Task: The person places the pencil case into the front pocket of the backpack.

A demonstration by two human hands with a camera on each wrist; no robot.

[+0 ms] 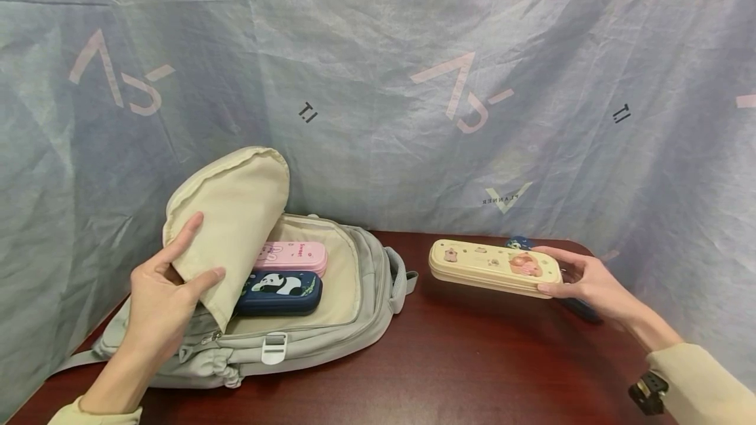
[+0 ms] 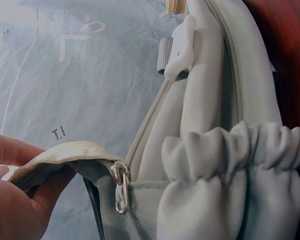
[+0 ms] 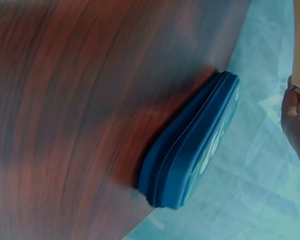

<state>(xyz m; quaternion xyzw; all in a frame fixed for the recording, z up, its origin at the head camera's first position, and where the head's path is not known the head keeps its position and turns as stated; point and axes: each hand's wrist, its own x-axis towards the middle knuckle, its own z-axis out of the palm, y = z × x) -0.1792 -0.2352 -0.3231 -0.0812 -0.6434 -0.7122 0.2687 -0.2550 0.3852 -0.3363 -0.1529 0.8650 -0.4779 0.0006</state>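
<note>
A grey backpack (image 1: 378, 281) lies on the table at the left, its cream-lined front flap (image 1: 236, 228) lifted. My left hand (image 1: 168, 287) pinches the edge of that flap between thumb and fingers; the left wrist view shows the zipper pull (image 2: 121, 187) beside the hand. Inside the backpack lie a pink pencil case (image 1: 295, 256) and a navy pencil case with a panda (image 1: 280, 294), both partly covered by the flap. Out to the right, my right hand (image 1: 581, 277) grips one end of a cream pencil case (image 1: 490, 267) held above the table.
Another navy pencil case (image 3: 190, 145) rests on the table near its right edge, mostly hidden behind my right hand in the head view. The reddish-brown table (image 1: 425, 366) extends between backpack and right arm. A grey-blue curtain (image 1: 378, 84) hangs behind.
</note>
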